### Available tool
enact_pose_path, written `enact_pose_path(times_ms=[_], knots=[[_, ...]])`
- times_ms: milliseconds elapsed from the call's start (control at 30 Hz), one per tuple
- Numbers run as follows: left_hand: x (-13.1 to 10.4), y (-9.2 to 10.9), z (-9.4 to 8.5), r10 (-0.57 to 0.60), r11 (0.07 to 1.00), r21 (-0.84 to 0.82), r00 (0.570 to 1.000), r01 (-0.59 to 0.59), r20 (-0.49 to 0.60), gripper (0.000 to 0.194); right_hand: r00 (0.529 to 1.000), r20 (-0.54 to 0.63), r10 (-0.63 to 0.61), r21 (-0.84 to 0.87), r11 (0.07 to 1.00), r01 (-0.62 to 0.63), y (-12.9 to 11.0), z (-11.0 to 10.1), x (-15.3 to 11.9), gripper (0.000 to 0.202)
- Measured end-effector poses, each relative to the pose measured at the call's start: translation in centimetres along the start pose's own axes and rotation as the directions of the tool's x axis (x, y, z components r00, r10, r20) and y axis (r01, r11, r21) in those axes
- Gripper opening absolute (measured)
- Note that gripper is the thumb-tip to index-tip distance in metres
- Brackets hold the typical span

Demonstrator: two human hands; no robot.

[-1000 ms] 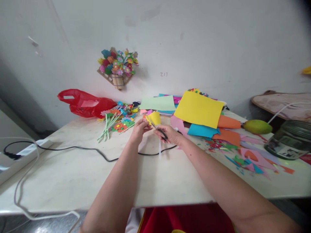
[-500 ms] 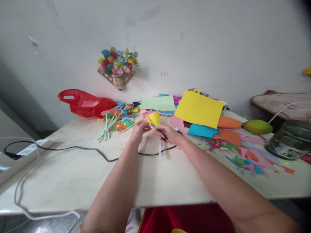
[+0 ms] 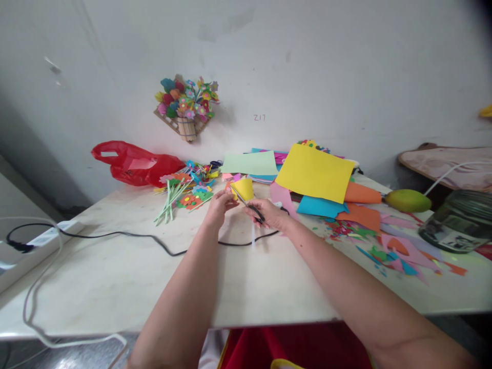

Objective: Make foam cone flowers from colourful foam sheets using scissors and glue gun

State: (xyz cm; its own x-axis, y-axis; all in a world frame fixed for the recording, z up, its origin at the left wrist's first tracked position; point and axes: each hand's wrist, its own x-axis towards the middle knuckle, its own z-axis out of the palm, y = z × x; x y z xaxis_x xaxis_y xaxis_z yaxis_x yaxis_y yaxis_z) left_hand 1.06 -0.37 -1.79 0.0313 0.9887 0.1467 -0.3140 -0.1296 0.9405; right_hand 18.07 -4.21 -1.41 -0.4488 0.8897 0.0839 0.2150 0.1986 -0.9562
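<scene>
Scissors [image 3: 257, 214] and yellow piece [image 3: 246, 188] both sit near the centre of the frame, raised in front of the person above the table [image 3: 269, 287].

Hands: the right hand [image 3: 269, 214] is closed round the black handles of the scissors. The left hand [image 3: 220, 206] is narrowed to a pinch at the lower-left edge of the yellow piece; the exact fingertip contact is too small to make out. Blades lie across the left part of the piece; how far apart they stand cannot be told.

Handling (judged): the piece looks very light, thin and flexible, likely to bend or crease under a firm squeeze rather than slip. Best hold is a light pinch at an edge, clear of the blades. Scissors look stiff and fairly light; hold is by the handles, as the right hand has it.

Orientation: scissors' long axis runs diagonally, tips toward the upper left of the frame, handles toward the lower right. The piece appears curved, its broad face rising toward the top of the frame; its long axis is unclear, as fingers and blades cover part of it.

Nearby: black cable [image 3: 169, 251] crosses the table below both hands; pale green sticks [image 3: 169, 202] lie left of centre; large yellow sheet [image 3: 315, 173] lies right of centre.
</scene>
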Motion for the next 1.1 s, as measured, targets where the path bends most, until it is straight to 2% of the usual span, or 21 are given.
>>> enact_pose_path(times_ms=[433, 1100], knots=[[0.0, -0.1, -0.1, 0.007, 1.000, -0.015, 1.000, -0.008, -0.031, 0.017, 0.999, 0.013, 0.036, 0.034, 0.999, -0.037, -0.4, 0.1, -0.2, 0.023], [0.0, 0.1, -0.3, -0.012, 1.000, -0.020, 1.000, 0.012, 0.009, 0.013, 0.993, 0.000, 0.115, 0.003, 0.993, -0.115, -1.3, 0.2, -0.5, 0.019]])
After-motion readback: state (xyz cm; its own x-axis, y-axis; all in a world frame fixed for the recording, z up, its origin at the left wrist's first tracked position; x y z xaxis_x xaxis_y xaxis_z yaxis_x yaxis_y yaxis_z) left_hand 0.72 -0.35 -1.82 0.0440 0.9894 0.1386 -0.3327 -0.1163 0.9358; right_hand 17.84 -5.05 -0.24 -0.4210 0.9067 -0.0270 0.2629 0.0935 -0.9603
